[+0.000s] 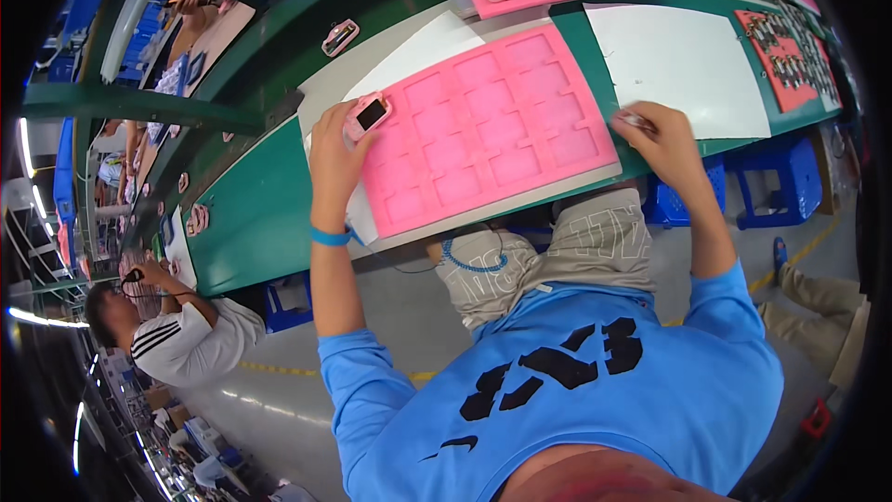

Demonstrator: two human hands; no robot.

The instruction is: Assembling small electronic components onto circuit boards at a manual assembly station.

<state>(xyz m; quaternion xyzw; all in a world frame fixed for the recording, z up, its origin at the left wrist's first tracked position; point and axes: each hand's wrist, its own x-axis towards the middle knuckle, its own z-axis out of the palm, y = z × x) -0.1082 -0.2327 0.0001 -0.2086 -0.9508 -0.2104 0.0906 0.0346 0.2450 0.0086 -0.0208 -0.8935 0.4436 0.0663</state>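
Note:
My left hand [336,156] is closed around a small pink handheld device [371,112] with a dark screen, at the far left corner of a pink foam tray [416,164]. Square recesses cover the tray, and no devices sit in them. Beyond the tray's right edge, my right hand [665,141] has its fingers pinched together. Something small and pale [632,118] shows at those fingertips, too small to name. A blue band with a coiled cord circles my left wrist.
Another pink tray [486,4] at the back holds several pink devices. White sheets [683,65] lie on the green bench [251,232]. Small parts fill an orange-pink tray [793,93] at right. One device [341,38] lies far left. A co-worker [200,335] sits at left; blue stools [779,188] stand below.

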